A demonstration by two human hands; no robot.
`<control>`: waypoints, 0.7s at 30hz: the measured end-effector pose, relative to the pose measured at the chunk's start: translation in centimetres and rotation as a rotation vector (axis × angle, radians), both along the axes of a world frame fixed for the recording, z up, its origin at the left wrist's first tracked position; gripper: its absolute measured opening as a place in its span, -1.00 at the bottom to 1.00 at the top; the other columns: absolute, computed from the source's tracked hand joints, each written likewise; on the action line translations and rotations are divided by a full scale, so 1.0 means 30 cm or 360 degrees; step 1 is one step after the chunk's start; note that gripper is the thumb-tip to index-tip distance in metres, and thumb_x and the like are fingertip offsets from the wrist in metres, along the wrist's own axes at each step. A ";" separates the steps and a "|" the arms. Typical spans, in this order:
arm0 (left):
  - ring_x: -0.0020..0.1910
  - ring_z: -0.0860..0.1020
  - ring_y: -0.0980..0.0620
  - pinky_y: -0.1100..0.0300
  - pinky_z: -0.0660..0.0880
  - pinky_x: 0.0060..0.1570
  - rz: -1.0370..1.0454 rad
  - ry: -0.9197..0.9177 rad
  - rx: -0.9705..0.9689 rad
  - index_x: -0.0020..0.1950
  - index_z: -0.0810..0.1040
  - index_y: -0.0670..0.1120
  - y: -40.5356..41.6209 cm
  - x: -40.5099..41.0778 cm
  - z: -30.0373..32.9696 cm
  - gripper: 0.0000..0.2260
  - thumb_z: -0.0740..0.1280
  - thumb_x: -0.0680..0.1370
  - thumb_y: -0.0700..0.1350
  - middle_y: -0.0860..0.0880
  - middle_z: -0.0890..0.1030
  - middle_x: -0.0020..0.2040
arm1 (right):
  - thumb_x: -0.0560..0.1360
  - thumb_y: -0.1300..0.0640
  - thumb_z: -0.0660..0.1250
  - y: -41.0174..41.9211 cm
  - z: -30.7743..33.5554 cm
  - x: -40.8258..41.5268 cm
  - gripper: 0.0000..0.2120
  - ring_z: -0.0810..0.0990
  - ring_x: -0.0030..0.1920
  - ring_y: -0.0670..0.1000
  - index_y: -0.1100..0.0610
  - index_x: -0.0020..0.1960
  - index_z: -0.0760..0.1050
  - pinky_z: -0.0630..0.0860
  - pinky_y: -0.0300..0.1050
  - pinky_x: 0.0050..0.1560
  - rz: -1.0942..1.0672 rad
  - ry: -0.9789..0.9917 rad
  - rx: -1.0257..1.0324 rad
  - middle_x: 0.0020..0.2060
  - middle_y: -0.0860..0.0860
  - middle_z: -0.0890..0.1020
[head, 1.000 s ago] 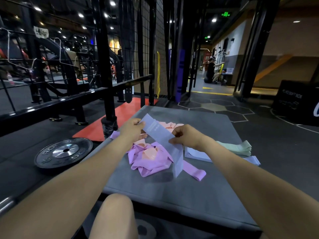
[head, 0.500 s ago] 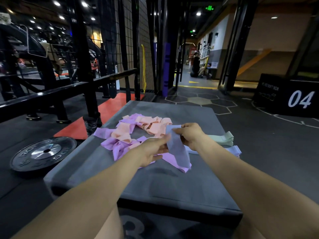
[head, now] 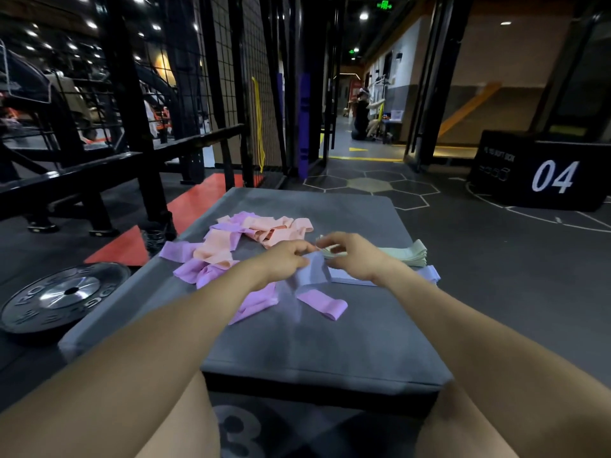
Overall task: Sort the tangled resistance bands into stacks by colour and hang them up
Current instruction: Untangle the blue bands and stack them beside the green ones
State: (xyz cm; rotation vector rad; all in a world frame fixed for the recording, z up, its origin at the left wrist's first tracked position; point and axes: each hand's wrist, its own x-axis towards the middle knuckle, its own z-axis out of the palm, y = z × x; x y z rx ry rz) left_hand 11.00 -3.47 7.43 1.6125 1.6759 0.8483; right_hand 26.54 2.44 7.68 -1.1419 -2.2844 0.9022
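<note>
A: What do the hands have?

B: Both pinch one blue band (head: 312, 274). The left hand (head: 287, 259) holds its near end. The right hand (head: 350, 257) holds the other end, right over the blue pile (head: 429, 274).

A: What is new?

B: A second ago the band was up in the air, pulled long. Now it is low, at 3 o'clock from the messy heap, almost on its pile. The hands came close together too.

A: So that one is nearly done?

B: I think so. The green pile (head: 408, 254) sits just behind the blue one, at 12 o'clock from it.

A: What is left?

B: Lots! The purple bands (head: 193, 271) and peach bands (head: 281, 228) lie mixed up on the grey box (head: 330, 338). Nothing from the box hangs up yet
</note>
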 end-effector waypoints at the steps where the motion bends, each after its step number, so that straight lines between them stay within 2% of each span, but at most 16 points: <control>1: 0.04 0.40 0.07 0.43 0.32 -0.12 -0.0014 0.0041 0.0001 0.26 0.50 -0.11 -0.003 -0.008 0.003 -0.71 0.15 0.60 -0.30 -0.01 0.50 0.07 | 0.49 0.38 0.26 -0.010 -0.001 -0.006 -0.66 0.53 0.08 -0.03 0.17 0.23 0.48 0.42 -0.21 0.16 0.0147 0.0034 -0.0071 0.15 0.04 0.58; 3: 0.02 0.42 0.07 0.39 0.34 -0.11 -0.0030 0.0161 0.0006 0.21 0.54 -0.07 -0.012 -0.031 0.008 -0.73 0.16 0.59 -0.28 -0.01 0.53 0.07 | 0.49 0.38 0.26 -0.021 -0.006 -0.009 -0.69 0.54 0.04 -0.04 0.18 0.20 0.50 0.43 -0.18 0.16 0.0286 -0.0024 -0.0096 0.06 0.04 0.60; 6: -0.05 0.43 0.07 0.28 0.37 -0.08 -0.0107 0.0415 -0.0018 0.14 0.57 -0.04 -0.028 -0.079 0.000 -0.76 0.20 0.57 -0.25 -0.05 0.58 0.06 | 0.48 0.21 0.36 -0.016 -0.010 0.000 -0.86 0.47 -0.14 -0.01 0.24 0.01 0.54 0.42 -0.13 -0.04 0.0299 -0.0309 0.0075 -0.17 0.04 0.56; 10: -0.09 0.41 0.07 0.32 0.31 -0.20 -0.0231 0.0820 -0.0068 0.11 0.54 -0.11 -0.049 -0.112 -0.011 -0.84 0.31 0.54 -0.16 0.03 0.51 -0.07 | 0.51 0.05 0.33 0.000 -0.024 0.033 -0.78 0.38 -0.25 0.01 0.20 -0.19 0.52 0.31 -0.18 -0.28 0.0191 -0.0503 0.0297 -0.30 0.00 0.49; 12: -0.16 0.37 0.03 0.24 0.27 -0.26 -0.0236 0.1003 -0.0100 -0.07 0.48 -0.08 -0.047 -0.118 -0.029 -0.94 0.34 0.51 -0.16 0.07 0.44 -0.22 | 0.52 0.03 0.31 0.009 -0.034 0.060 -0.76 0.37 -0.25 0.02 0.20 -0.18 0.49 0.29 -0.15 -0.29 0.0150 -0.0512 0.0369 -0.31 0.00 0.48; 15: -0.22 0.32 -0.02 0.17 0.19 -0.33 -0.0183 0.1202 -0.0125 -0.23 0.35 -0.06 -0.033 -0.116 -0.065 -0.85 0.28 0.50 -0.21 0.02 0.34 -0.30 | 0.54 0.04 0.28 0.032 -0.063 0.112 -0.80 0.42 -0.21 0.06 0.13 -0.19 0.41 0.33 -0.09 -0.22 0.0069 -0.0584 0.0479 -0.32 -0.02 0.48; 18: -0.19 0.37 -0.02 0.17 0.22 -0.33 -0.0083 0.1304 -0.0080 -0.18 0.37 -0.01 -0.020 -0.105 -0.089 -0.87 0.22 0.51 -0.22 -0.02 0.41 -0.15 | 0.53 0.07 0.28 0.060 -0.094 0.174 -0.86 0.48 -0.13 0.13 0.10 -0.15 0.38 0.42 -0.04 -0.15 -0.0028 -0.0755 0.0514 -0.22 0.04 0.52; 19: -0.16 0.40 -0.02 0.18 0.26 -0.30 -0.0051 0.1327 -0.0059 -0.12 0.43 -0.01 -0.016 -0.103 -0.098 -0.90 0.21 0.51 -0.21 -0.02 0.43 -0.09 | 0.52 0.08 0.28 0.070 -0.107 0.196 -0.87 0.49 -0.12 0.14 0.09 -0.15 0.37 0.42 -0.04 -0.14 -0.0052 -0.0803 0.0515 -0.21 0.05 0.52; 21: -0.06 0.47 -0.05 0.16 0.39 -0.19 0.0023 0.1318 -0.0027 0.05 0.51 -0.02 0.001 -0.097 -0.127 -0.80 0.19 0.50 -0.21 -0.03 0.47 0.01 | 0.51 0.11 0.27 0.086 -0.134 0.234 -0.88 0.49 -0.12 0.14 0.07 -0.15 0.35 0.41 -0.05 -0.15 -0.0089 -0.0862 0.0504 -0.20 0.03 0.52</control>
